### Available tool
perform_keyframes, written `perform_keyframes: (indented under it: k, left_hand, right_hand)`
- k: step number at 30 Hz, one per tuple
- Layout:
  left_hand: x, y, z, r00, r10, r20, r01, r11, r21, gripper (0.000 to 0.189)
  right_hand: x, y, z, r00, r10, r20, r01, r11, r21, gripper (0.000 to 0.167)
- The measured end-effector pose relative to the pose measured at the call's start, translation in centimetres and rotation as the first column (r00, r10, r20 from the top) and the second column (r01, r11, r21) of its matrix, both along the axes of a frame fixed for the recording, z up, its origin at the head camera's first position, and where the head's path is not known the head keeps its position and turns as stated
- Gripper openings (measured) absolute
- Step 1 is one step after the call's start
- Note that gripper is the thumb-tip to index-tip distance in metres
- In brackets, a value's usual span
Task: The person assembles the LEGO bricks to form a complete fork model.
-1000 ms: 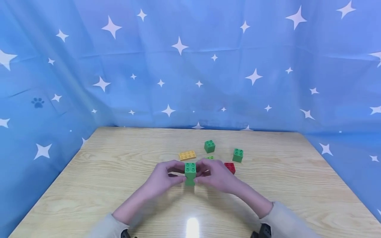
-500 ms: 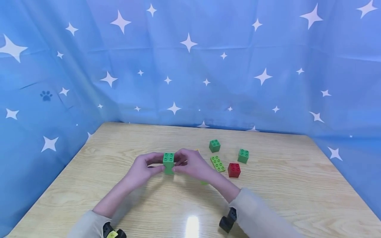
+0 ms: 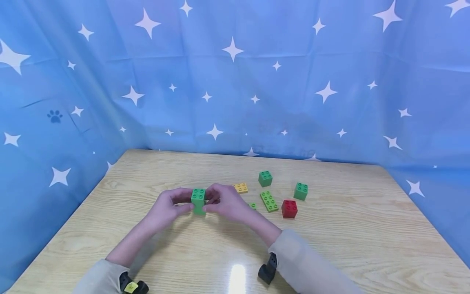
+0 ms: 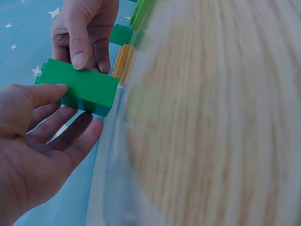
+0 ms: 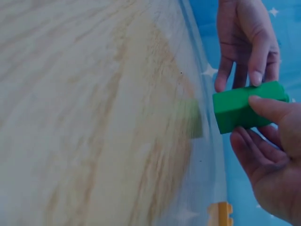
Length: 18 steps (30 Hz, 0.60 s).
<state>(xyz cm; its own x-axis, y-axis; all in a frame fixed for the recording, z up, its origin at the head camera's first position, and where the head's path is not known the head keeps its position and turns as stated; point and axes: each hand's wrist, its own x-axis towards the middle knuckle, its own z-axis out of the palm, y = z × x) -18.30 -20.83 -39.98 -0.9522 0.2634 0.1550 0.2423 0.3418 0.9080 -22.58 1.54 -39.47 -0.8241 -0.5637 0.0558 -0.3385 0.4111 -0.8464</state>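
Note:
Two green toy building bricks, joined into an upright stack (image 3: 198,200), stand left of the table's middle in the head view. My left hand (image 3: 165,210) pinches the stack from the left, thumb on the near side. From the right, my right hand (image 3: 225,203) pinches it too, with its thumb on the near side. A seam between the bricks shows on the stack (image 4: 89,87) in the left wrist view. In the right wrist view, studs poke out at one end of the stack (image 5: 240,108).
Right of the hands lie a yellow flat brick (image 3: 241,188), a light green flat brick (image 3: 269,201) and another light green piece (image 3: 252,206), partly hidden by the right hand. Beyond are two green bricks (image 3: 265,178) and a red brick (image 3: 289,208). A starry blue curtain (image 3: 235,81) hangs behind the table.
Both hands have moved left across the table with the green stack between them. The light green flat brick and the whole red brick have come out from behind the right hand.

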Motion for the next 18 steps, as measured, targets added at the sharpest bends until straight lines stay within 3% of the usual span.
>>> perform_keyframes:
  k: [11, 18]
  left_hand:
    - [-0.2, -0.3, -1.1, 1.000, 0.003, 0.020, -0.003, 1.000, -0.002, 0.040]
    - [-0.1, -0.3, -1.0, 1.000, 0.014, 0.016, -0.014, 1.000, -0.011, 0.042]
  right_hand:
    - [0.0, -0.4, -0.6, 1.000, -0.021, 0.016, 0.020, 0.999, 0.025, 0.031]
    - [0.0, -0.5, -0.5, 0.999, -0.030, 0.017, 0.029, 0.999, 0.032, 0.034]
